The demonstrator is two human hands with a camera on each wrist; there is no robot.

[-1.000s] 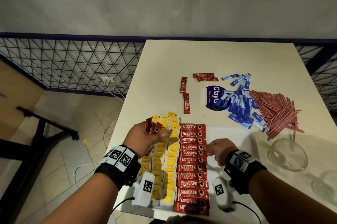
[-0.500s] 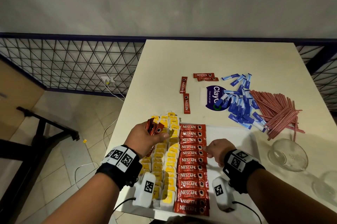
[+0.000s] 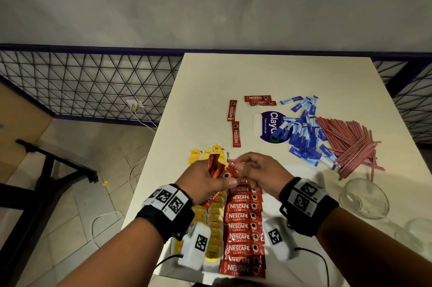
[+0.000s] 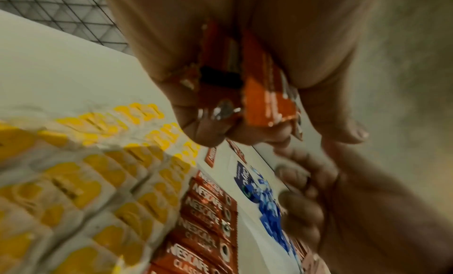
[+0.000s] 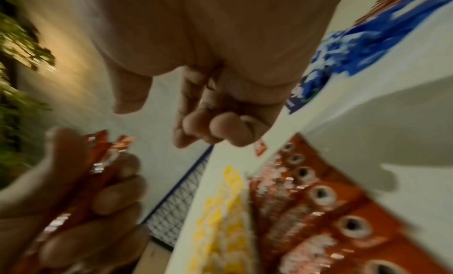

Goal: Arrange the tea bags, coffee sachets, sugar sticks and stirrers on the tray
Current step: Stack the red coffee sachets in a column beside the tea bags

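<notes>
While the left hand [image 3: 205, 181] grips a bundle of coffee sachets [image 3: 214, 166] upright above the tray [image 3: 308, 171], the right hand [image 3: 261, 173] hovers beside it, fingers curled, pinching nothing visible in the right wrist view. Sachet row [image 3: 242, 227] and tea bags [image 3: 216, 213] lie on the tray; sugar sticks [image 3: 304, 134] and stirrers [image 3: 350, 144] lie on the table [image 3: 257, 76]

Left hand [image 3: 205, 181] grips coffee sachets [image 3: 215, 166] — right hand [image 3: 261, 174] touching, over tray [image 3: 304, 170] rows.

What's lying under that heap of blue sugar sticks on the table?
A blue-and-white "Clay" sticker or packet pokes out from beneath the blue sugar sticks, flat on the table. Its right part, with the rest of the word, is covered, so what it is stays unclear.
</notes>
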